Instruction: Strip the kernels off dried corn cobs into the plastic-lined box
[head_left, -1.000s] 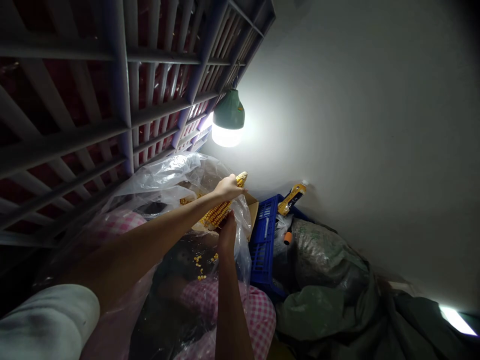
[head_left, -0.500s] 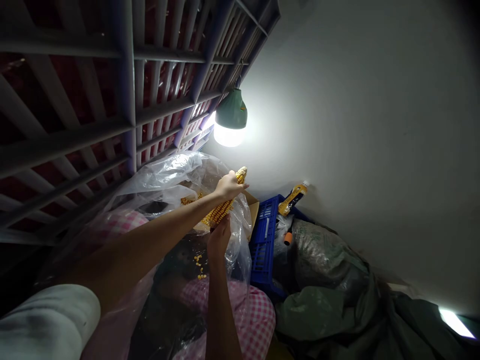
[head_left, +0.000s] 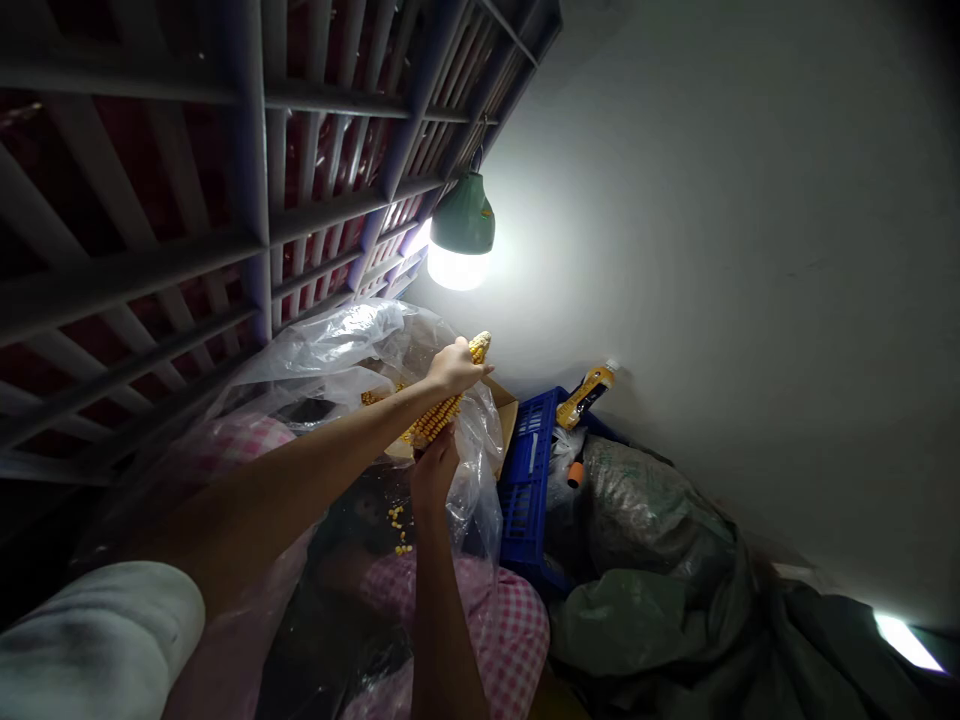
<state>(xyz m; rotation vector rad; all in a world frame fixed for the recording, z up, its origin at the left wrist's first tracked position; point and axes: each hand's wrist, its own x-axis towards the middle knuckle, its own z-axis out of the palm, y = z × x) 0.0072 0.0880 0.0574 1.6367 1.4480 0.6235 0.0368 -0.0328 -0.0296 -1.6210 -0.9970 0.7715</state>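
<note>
An ear of yellow corn (head_left: 437, 419) slants up to the right between my two hands, above a clear plastic bag (head_left: 480, 450). My left hand (head_left: 455, 368) is closed around its upper part, with the pale tip sticking out past the fingers. Lower down, my right hand (head_left: 435, 462) grips the bottom end; its fingers are partly hidden. Loose kernels (head_left: 397, 520) lie on the plastic below the hands. Behind my left forearm more corn (head_left: 373, 398) shows in part.
A lit green-capped lamp (head_left: 463, 225) hangs from the big slatted crate (head_left: 262, 200) at the left. Right of the bag are a cardboard box (head_left: 506, 415), a blue crate (head_left: 525, 490), a yellow-labelled bottle (head_left: 586, 396) and a filled sack (head_left: 645, 500). Pink checked cloth (head_left: 517, 620) covers my legs.
My right hand has shifted slightly left at the lower end of the corn. My left hand keeps its grip and has barely moved.
</note>
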